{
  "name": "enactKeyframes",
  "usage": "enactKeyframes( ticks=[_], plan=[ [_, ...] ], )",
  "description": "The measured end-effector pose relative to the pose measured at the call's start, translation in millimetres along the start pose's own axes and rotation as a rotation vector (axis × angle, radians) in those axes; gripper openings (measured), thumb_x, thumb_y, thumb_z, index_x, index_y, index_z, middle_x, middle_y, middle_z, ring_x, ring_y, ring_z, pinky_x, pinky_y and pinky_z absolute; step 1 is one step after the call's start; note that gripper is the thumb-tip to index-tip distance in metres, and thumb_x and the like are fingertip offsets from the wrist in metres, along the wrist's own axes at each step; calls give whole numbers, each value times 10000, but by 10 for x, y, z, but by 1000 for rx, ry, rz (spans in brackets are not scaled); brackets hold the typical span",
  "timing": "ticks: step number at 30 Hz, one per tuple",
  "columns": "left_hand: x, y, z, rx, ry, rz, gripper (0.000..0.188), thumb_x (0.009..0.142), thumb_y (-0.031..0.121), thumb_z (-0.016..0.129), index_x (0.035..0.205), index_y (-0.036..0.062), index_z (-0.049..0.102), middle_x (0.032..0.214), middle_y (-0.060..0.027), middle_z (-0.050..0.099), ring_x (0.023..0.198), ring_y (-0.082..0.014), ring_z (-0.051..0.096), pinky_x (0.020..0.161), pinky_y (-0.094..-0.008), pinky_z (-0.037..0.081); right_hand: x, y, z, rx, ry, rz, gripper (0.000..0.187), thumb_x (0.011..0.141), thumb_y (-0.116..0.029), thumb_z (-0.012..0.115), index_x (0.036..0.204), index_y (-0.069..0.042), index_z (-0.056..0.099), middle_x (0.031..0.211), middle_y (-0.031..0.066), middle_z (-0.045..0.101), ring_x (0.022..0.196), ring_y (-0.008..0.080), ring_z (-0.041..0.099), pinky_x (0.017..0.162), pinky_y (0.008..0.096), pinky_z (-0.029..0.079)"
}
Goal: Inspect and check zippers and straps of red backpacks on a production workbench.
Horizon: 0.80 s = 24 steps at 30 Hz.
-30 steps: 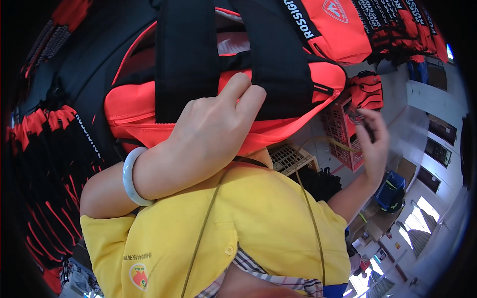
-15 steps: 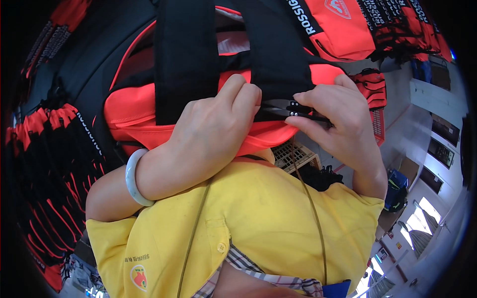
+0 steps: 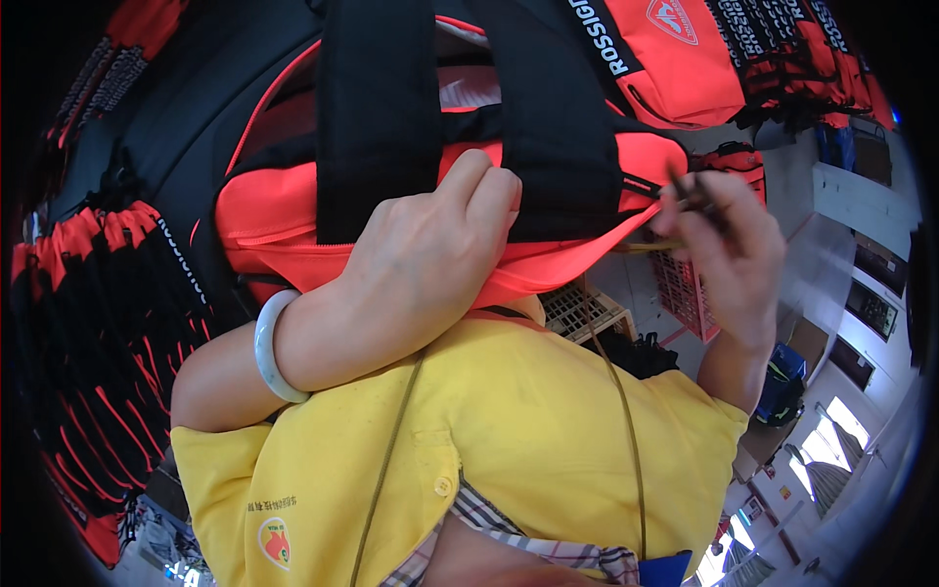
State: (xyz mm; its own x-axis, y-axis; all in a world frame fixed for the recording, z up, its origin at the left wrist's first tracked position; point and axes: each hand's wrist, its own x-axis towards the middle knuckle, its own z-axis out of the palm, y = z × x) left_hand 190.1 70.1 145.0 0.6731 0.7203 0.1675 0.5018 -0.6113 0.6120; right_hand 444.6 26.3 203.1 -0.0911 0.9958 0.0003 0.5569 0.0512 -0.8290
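Note:
A neon red and black backpack (image 3: 269,201) lies in front of my chest, with two wide black straps (image 3: 377,117) across it. My left hand (image 3: 430,235) is closed, knuckles up, gripping the bag's fabric beside the straps; its fingertips are hidden. To the right, my right hand (image 3: 734,245) is closed around small dark thread snips (image 3: 699,201), both smeared by motion. The snips are beside the bag's right end, near a black zip pull (image 3: 641,186), and whether they touch it is unclear.
Several red and black bags hang in a row (image 3: 108,323) at the left. More bags (image 3: 680,59) lie at the upper right. A red plastic crate (image 3: 685,293) and a beige crate (image 3: 587,313) stand below, beyond the bag.
My right hand has swung right with the snips, away from the black fabric beside my left hand. The left hand keeps its grip; the bag has shifted slightly to the right.

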Motion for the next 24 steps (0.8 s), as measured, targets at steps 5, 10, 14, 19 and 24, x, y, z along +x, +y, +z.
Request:
enactKeyframes(
  ticks=[5, 10, 14, 19, 24],
  plan=[
    [25, 2, 11, -12, -21, 17, 177, 806, -22, 638, 932, 36, 529, 828, -83, 500, 569, -255, 562, 454, -325, 452, 30, 113, -95, 297, 124, 2, 292, 1005, -279, 513, 1013, 11, 542, 781, 4, 492, 719, 48, 389, 634, 192, 320],
    [-6, 10, 20, 9, -18, 18, 179, 804, -19, 642, 934, 37, 532, 831, -84, 498, 562, -251, 561, 455, -322, 457, -82, 134, -45, 60, 240, 21, 390, 1005, -380, 505, 828, -32, 500, 670, -21, 448, 599, 44, 374, 535, 204, 299],
    [-11, 16, 17, -1, -22, 20, 177, 809, -19, 641, 937, 33, 531, 834, -86, 496, 554, -250, 559, 455, -320, 458, -126, 149, 6, -167, 255, -20, 403, 1001, -346, 521, 768, -18, 519, 626, 17, 473, 560, 76, 429, 517, 227, 342],
    [-9, 22, 18, -10, -13, 24, 174, 814, -21, 639, 939, 29, 528, 834, -88, 494, 553, -252, 558, 456, -322, 455, -63, 66, 89, -236, 153, -26, 295, 920, -249, 655, 776, -14, 551, 634, 69, 499, 532, 160, 485, 500, 258, 363],
    [-3, 11, 27, -5, -14, 19, 169, 822, -14, 636, 944, 30, 527, 835, -91, 493, 558, -259, 556, 464, -326, 455, 58, -14, 276, -447, 82, -273, 295, 693, -210, 815, 778, -49, 583, 663, 62, 555, 570, 240, 533, 541, 344, 391]
  ],
)
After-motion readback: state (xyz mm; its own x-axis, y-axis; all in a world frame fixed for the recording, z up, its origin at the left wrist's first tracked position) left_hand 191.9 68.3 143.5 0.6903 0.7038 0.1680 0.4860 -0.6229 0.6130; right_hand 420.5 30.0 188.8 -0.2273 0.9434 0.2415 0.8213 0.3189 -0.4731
